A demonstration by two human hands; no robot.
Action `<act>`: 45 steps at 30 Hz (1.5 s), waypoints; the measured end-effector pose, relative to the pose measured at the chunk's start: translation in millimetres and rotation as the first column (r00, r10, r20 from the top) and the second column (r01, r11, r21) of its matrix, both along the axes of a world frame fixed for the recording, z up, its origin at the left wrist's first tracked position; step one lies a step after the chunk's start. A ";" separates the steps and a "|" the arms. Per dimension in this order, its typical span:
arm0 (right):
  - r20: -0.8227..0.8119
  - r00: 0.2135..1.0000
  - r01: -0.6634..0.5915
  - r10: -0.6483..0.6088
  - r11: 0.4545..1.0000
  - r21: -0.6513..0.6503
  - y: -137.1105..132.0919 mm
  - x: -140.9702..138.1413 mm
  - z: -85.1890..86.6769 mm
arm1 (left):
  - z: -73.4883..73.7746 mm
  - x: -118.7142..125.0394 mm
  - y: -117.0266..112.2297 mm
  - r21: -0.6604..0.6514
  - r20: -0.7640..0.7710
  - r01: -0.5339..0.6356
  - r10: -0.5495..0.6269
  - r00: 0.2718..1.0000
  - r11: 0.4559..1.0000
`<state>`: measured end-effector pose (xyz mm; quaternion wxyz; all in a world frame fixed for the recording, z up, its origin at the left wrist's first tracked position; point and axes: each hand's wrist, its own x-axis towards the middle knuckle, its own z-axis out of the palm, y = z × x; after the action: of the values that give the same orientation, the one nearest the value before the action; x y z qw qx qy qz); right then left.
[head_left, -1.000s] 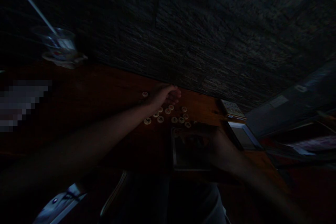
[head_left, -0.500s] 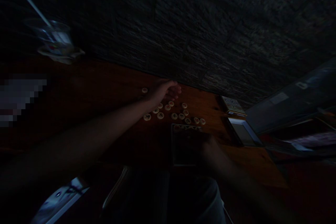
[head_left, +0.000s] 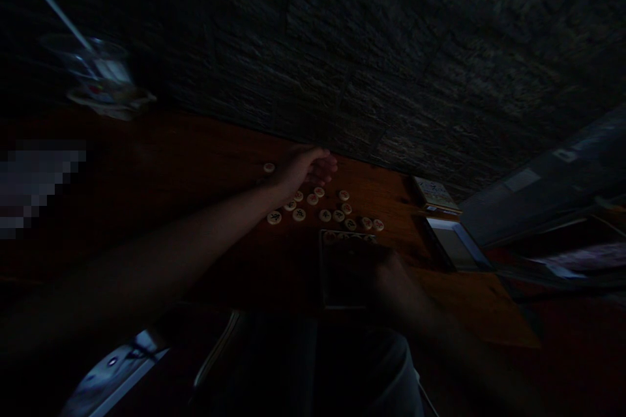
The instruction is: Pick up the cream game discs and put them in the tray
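Round xiangqi pieces (head_left: pixel 299 214) with red or dark characters lie scattered on the wooden table. My left hand (head_left: pixel 313 168) reaches in from the left beyond them, near the wall. Its fingers are loosely curled and a little apart, with no piece visible in them. Close to my body sits a shallow tray (head_left: pixel 321 273) with a row of pieces (head_left: pixel 345 238) along its far side. My right hand (head_left: pixel 386 270) is over the tray's right part. Its fingers are lost in shadow, so I cannot see whether they hold a piece.
A stone wall (head_left: pixel 303 78) borders the table's (head_left: pixel 195 150) far side. On the right are a flat box (head_left: pixel 435 194) and an open lid-like tray (head_left: pixel 454 244). A clear cup (head_left: pixel 105 68) with a straw stands at far left. The scene is very dark.
The view has shifted very slightly. Both hands keep nearly the same places, and the pieces look unmoved.
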<state>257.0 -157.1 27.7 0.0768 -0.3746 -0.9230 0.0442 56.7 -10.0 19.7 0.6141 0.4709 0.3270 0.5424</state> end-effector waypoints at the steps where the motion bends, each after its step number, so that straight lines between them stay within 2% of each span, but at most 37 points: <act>1: -0.006 1.000 -0.004 0.004 1.000 0.016 -0.2 0.5 -0.8 | 0.9 -0.5 0.0 -0.002 0.001 -0.007 0.007 1.000 1.000; 5: -0.008 1.000 -0.025 0.025 0.997 0.078 -4.6 5.0 4.4 | 6.7 -8.0 3.8 0.007 0.028 -0.069 0.069 0.997 0.998; 8: -0.098 0.995 0.013 0.001 0.991 0.133 -1.8 13.8 20.8 | 10.6 -19.5 13.0 0.015 0.070 -0.167 0.165 0.984 0.986; 10: -0.192 0.980 0.084 -0.055 0.986 0.144 12.9 22.3 34.8 | 11.6 -28.5 21.2 0.013 0.082 -0.240 0.239 0.968 0.971; 12: -0.284 0.951 0.165 -0.123 0.978 0.128 41.9 31.2 45.7 | 11.1 -37.6 29.2 0.012 0.074 -0.308 0.307 0.949 0.951; 14: -0.396 0.896 0.266 -0.203 0.958 0.111 81.9 38.0 48.6 | 9.2 -46.5 35.8 0.028 0.057 -0.363 0.361 0.931 0.932; 16: -0.497 0.816 0.353 -0.294 0.935 0.027 123.4 40.8 41.7 | 6.2 -55.7 41.0 0.077 0.010 -0.406 0.406 0.914 0.911; 18: -0.554 0.725 0.460 -0.410 0.886 -0.054 155.1 39.9 26.8 | 2.3 -65.9 45.3 0.202 -0.132 -0.411 0.440 0.888 0.889; 19: -0.568 0.708 0.470 -0.419 0.880 -0.064 165.0 38.8 17.7 | 0.2 -71.3 47.3 0.297 -0.257 -0.375 0.452 0.854 0.878; 20: -0.579 0.701 0.466 -0.416 0.882 -0.070 170.6 37.9 8.3 | -1.9 -76.8 49.3 0.408 -0.397 -0.314 0.476 0.785 0.857; 21: -0.582 0.704 0.451 -0.407 0.889 -0.077 172.4 37.7 -0.7 | -4.0 -81.9 51.0 0.450 -0.461 -0.272 0.482 0.745 0.851; 24: -0.547 0.753 0.385 -0.365 0.919 -0.084 164.5 41.5 -21.2 | -9.9 -91.4 54.2 0.538 -0.621 -0.115 0.485 0.616 0.835; 27: -0.469 0.817 0.357 -0.334 0.933 -0.043 156.4 46.5 -27.9 | -15.6 -87.6 53.6 0.566 -0.734 0.068 0.466 0.494 0.821; 32: -0.390 0.855 0.373 -0.342 0.928 0.003 158.6 45.4 -26.1 | -24.1 -68.5 49.0 0.552 -0.816 0.393 0.379 0.437 0.736; 34: -0.386 0.851 0.385 -0.356 0.923 -0.002 159.3 44.5 -25.3 | -25.0 -65.4 47.3 0.525 -0.833 0.441 0.334 0.440 0.728; 36: -0.400 0.844 0.388 -0.358 0.922 -0.007 158.7 44.3 -24.3 | -23.8 -66.2 46.2 0.494 -0.839 0.452 0.273 0.470 0.743; 39: -0.414 0.838 0.388 -0.356 0.922 -0.008 156.9 44.4 -22.3 | -18.9 -73.3 46.9 0.457 -0.817 0.392 0.203 0.540 0.798; 41: -0.404 0.844 0.382 -0.353 0.924 -0.009 156.8 44.8 -21.4 | -14.4 -81.6 49.7 0.469 -0.782 0.256 0.263 0.565 0.845; 43: -0.394 0.852 0.378 -0.345 0.926 0.005 157.9 45.6 -21.7 | -9.5 -92.5 53.7 0.473 -0.765 0.091 0.358 0.536 0.876; 45: -0.384 0.862 0.372 -0.332 0.928 0.032 159.9 47.0 -23.2 | -4.0 -105.2 57.4 0.423 -0.794 0.002 0.369 0.483 0.906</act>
<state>304.0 2.8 4.5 0.2766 -0.5170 -0.8085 0.0509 -48.5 47.4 15.8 0.2065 0.7443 0.5298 0.3503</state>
